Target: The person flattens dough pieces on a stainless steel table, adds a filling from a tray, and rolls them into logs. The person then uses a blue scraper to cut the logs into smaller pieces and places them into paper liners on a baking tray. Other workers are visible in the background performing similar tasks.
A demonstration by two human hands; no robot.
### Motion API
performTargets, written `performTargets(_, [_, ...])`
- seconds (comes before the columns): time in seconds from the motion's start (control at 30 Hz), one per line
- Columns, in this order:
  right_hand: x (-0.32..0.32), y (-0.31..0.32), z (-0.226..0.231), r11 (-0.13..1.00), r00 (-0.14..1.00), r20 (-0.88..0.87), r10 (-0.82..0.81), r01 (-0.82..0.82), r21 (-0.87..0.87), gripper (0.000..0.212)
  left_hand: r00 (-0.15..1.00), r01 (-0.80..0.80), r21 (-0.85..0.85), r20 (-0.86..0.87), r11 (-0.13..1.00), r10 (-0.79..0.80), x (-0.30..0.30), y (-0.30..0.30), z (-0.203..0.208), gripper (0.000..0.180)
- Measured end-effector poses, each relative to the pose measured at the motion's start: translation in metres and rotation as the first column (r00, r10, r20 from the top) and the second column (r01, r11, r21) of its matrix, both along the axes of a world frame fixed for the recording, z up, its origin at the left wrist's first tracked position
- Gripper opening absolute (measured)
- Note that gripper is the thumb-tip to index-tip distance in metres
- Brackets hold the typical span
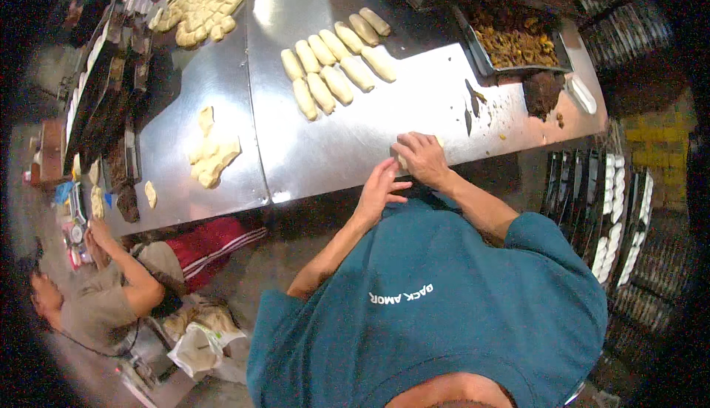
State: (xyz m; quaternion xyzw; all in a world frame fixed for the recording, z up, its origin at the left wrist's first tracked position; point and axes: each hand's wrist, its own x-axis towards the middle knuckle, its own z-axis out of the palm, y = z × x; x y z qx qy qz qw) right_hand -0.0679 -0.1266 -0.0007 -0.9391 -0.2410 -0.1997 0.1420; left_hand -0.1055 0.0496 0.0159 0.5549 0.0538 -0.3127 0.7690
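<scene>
My right hand [423,159] is curled over a small piece of pale dough [402,162] at the table's near edge. Only bits of that dough show past the fingers. Just left of it, my left hand [381,192] has its fingers spread, the tips close to the dough's left end; whether they touch it I cannot tell. Beyond my hands lie two slanting rows of smooth rolled dough logs [336,84], side by side on the metal table [325,160].
A dark tray [481,59] of brown and yellow filling stands at the far right, with dark crumbs [543,93] beside it. Flattened dough [214,158] lies to the left, with cut dough pieces [200,12] behind. A co-worker [103,290] handles a scale [77,232] at left. Racks [592,208] stand at right.
</scene>
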Motion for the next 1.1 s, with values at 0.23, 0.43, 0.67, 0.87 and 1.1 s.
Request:
performTargets(0.23, [0.063,0.009,0.018,0.996,0.993,-0.095,-0.075,0.069,-0.064,0.039,0.978,-0.119,0.07,0.181,0.99,0.105,0.031,-0.007,-0.002,0.059])
performTargets(0.43, [0.021,-0.043,0.034,0.939,0.892,-0.409,0.192,-0.288,-0.188,0.046,0.996,-0.065,-0.147,-0.078,0.987,0.054,0.011,-0.013,0.01,0.062])
performTargets(0.67, [0.094,-0.079,0.062,0.949,0.604,-0.797,-0.004,0.253,0.187,0.055,0.967,-0.241,0.188,0.128,0.952,0.219,0.03,0.001,0.026,0.048])
performTargets(0.87, [0.211,-0.059,0.033,0.929,0.889,-0.452,-0.078,0.23,0.291,0.062,0.909,-0.407,0.323,0.054,0.855,0.413,0.038,0.003,0.038,0.036])
performTargets(1.1, [0.195,-0.046,0.053,0.962,0.907,-0.419,-0.049,0.156,0.225,0.045,0.878,-0.454,0.381,0.038,0.806,0.477,0.011,-0.003,0.027,0.033])
